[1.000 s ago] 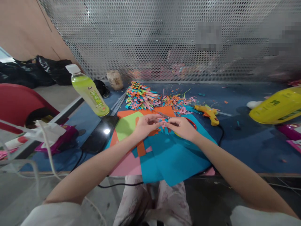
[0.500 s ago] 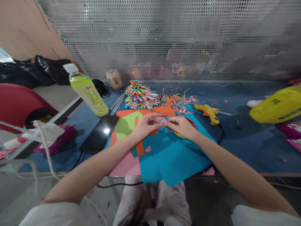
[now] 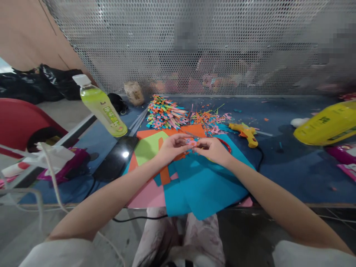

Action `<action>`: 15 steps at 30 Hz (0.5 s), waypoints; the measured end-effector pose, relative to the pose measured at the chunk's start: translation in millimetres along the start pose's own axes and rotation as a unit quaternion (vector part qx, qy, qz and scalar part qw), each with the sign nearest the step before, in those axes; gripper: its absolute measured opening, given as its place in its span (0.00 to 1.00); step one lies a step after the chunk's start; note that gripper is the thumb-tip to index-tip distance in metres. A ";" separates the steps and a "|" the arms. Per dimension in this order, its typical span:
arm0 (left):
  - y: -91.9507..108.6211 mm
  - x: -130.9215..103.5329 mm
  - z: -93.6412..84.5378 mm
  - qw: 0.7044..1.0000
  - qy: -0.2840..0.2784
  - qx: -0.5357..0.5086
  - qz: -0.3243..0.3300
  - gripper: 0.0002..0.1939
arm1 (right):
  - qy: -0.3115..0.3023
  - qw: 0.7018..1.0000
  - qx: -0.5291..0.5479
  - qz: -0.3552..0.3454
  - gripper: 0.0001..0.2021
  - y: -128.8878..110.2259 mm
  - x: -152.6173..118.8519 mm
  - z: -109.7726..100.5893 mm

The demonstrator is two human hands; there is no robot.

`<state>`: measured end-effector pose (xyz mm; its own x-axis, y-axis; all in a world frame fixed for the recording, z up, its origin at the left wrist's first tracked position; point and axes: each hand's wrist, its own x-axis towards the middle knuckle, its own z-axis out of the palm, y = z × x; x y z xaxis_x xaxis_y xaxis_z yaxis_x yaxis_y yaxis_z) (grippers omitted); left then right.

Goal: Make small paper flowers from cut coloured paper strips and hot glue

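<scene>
A small pink and blue paper flower (image 3: 192, 142) is pinched between my two hands above the coloured sheets. My left hand (image 3: 175, 147) holds its left side, fingers bent around it. On its right side, my right hand (image 3: 208, 147) grips with thumb and fingers. Blue paper sheets (image 3: 205, 181) lie beneath, beside a green sheet (image 3: 144, 148), an orange strip (image 3: 165, 172) and a pink sheet (image 3: 147, 194). Scissors with a red and yellow handle (image 3: 226, 145) are partly hidden behind my right hand.
Behind my hands lie a pile of fringed paper pieces (image 3: 164, 115) and shredded scraps (image 3: 208, 120). A yellow glue gun (image 3: 246, 133) is to the right. On the left are a phone (image 3: 115, 157) and a tilted drink bottle (image 3: 102, 107); a yellow bottle (image 3: 326, 124) lies far right.
The paper flower has turned between my fingers; its pink face shows more and its blue petals less. My hands stay nearly in place. The view has shifted slightly.
</scene>
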<state>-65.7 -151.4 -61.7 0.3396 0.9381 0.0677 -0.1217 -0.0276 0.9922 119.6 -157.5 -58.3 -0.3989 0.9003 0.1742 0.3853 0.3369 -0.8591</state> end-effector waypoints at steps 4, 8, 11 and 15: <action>-0.6 0.7 -0.3 1.000 -0.006 0.024 0.016 0.24 | 0.000 1.000 0.012 0.006 0.11 1.8 0.1 0.2; -3.1 3.3 -0.4 1.000 0.013 0.017 0.015 0.24 | 0.005 1.000 -0.005 0.005 0.12 0.3 0.0 -0.1; -3.6 4.6 -1.0 1.000 0.019 -0.003 -0.001 0.25 | 0.011 1.000 -0.014 0.003 0.12 -2.7 -0.3 -0.3; -0.6 4.1 -1.9 1.000 0.021 -0.008 -0.018 0.25 | 0.029 1.000 -0.001 0.010 0.13 -6.2 -0.4 -0.9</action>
<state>-66.0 -147.0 -62.3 0.3043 0.9522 0.0264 -0.1249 0.0125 0.9921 118.1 -159.7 -52.5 -0.3422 0.9212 0.1854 0.3935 0.3196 -0.8620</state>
